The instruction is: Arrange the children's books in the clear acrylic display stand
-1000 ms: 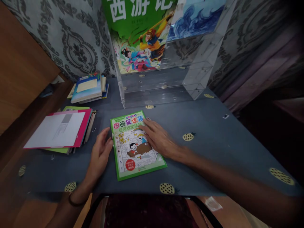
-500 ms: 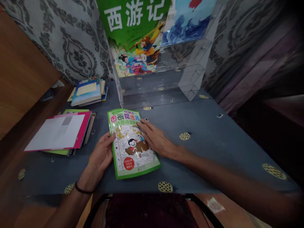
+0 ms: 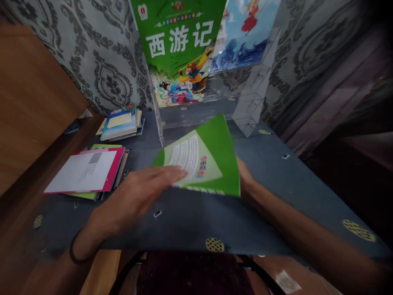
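A thin green booklet (image 3: 215, 151) is raised and tilted above the table, showing a plain green side with a pale panel of small print. The print stands sideways to me. Over its near left part lies my left hand (image 3: 132, 196), blurred, its fingers stretched out across the page; the thumb is hidden. My right hand (image 3: 245, 174) grips the booklet's right edge from behind, most of its fingers covered by the paper. A dark band circles my left wrist.
At the left lie a stack of books with a white sheet on top (image 3: 81, 172) and a smaller book pile (image 3: 119, 125). A clear acrylic rack (image 3: 256, 96) stands at the back, holding a green picture book (image 3: 181, 49) and a blue one (image 3: 236, 53). A patterned cloth (image 3: 291, 196) covers the table.
The booklet has left its face-up position on the table: it is raised and turned, with another side showing. My left hand has moved onto the page, my right behind its edge.
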The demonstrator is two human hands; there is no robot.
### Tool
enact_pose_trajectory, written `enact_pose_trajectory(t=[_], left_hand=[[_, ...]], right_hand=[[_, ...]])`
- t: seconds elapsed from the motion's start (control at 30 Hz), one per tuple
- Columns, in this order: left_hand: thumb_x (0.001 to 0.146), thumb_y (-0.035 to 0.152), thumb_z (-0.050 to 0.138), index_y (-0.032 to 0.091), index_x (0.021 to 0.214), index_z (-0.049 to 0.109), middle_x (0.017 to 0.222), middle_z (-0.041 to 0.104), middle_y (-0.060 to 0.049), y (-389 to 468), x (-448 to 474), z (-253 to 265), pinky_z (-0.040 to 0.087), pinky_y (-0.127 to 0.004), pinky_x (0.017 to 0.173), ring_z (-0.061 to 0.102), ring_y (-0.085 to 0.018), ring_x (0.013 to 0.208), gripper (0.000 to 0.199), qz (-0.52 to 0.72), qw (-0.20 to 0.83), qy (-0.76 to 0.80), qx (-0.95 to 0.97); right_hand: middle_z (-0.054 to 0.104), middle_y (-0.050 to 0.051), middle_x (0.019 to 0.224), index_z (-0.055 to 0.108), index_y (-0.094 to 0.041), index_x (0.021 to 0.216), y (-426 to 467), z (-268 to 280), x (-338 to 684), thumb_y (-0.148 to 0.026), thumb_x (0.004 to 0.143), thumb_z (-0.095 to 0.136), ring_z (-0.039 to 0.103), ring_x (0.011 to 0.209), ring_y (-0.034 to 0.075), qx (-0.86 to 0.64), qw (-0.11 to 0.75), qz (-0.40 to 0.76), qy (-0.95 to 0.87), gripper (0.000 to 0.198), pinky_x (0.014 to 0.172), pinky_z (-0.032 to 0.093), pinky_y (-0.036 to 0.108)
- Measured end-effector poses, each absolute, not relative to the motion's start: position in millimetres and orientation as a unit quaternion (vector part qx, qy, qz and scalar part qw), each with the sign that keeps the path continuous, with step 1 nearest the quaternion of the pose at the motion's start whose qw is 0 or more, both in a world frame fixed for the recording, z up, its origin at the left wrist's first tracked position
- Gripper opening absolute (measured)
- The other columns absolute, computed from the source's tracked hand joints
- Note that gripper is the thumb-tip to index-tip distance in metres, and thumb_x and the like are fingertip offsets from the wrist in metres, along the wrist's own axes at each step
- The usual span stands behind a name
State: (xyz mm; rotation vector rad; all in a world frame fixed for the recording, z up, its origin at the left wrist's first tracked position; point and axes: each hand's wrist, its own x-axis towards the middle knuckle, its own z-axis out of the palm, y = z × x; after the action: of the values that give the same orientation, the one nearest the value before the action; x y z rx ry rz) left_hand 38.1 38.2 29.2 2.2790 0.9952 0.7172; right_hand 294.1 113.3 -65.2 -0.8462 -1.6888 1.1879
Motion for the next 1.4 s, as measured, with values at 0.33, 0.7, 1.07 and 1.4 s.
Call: enact_pose_trajectory(t=[0.33,0.7,1.07,1.4], left_hand=[[0.094,0.000,0.042,0.027,0.143,0.051,0.149,0.054,-0.009,13.5,18.7,-82.0,0.044,-0.053,0.114,0.046,-0.024,0.143,0.057,0.071,0.068,0.362,0.927],[0.106,0.031,0.035,0.017,0.150,0.043,0.156,0.046,-0.013,30.2,22.3,-80.5,0.042,-0.042,0.114,0.042,-0.021,0.146,0.047,0.049,0.057,0.423,0.903],[0.103,0.031,0.038,0.017,0.146,0.048,0.154,0.047,-0.015,99.3,14.4,-82.1,0.042,-0.049,0.108,0.044,-0.028,0.143,0.046,0.053,0.030,0.547,0.835],[0.101,0.020,0.033,0.015,0.145,0.050,0.152,0.050,-0.017,97.4,11.0,-100.3,0.045,-0.046,0.101,0.047,-0.028,0.141,0.048,0.094,-0.017,0.531,0.842]], right_hand=[[0.075,0.008,0.101,0.067,-0.020,0.121,134.5,-104.1,300.3,-0.049,0.080,0.073,0.072,0.091,0.024,-0.366,0.347,0.578,-0.641,0.050,0.082,0.059,0.042],[0.074,0.006,0.115,0.073,-0.024,0.113,133.3,-113.6,296.7,-0.036,0.084,0.066,0.070,0.107,0.025,-0.365,0.337,0.476,-0.725,0.032,0.099,0.054,0.048],[0.075,0.005,0.111,0.073,-0.027,0.114,131.7,-104.6,297.5,-0.027,0.091,0.058,0.071,0.105,0.026,-0.361,0.305,0.349,-0.809,0.027,0.094,0.058,0.049],[0.040,0.027,0.155,0.046,0.000,0.145,71.7,-91.0,208.7,-0.036,0.096,0.060,0.035,0.148,0.034,-0.265,0.162,0.163,-0.937,0.063,0.122,0.034,0.049]])
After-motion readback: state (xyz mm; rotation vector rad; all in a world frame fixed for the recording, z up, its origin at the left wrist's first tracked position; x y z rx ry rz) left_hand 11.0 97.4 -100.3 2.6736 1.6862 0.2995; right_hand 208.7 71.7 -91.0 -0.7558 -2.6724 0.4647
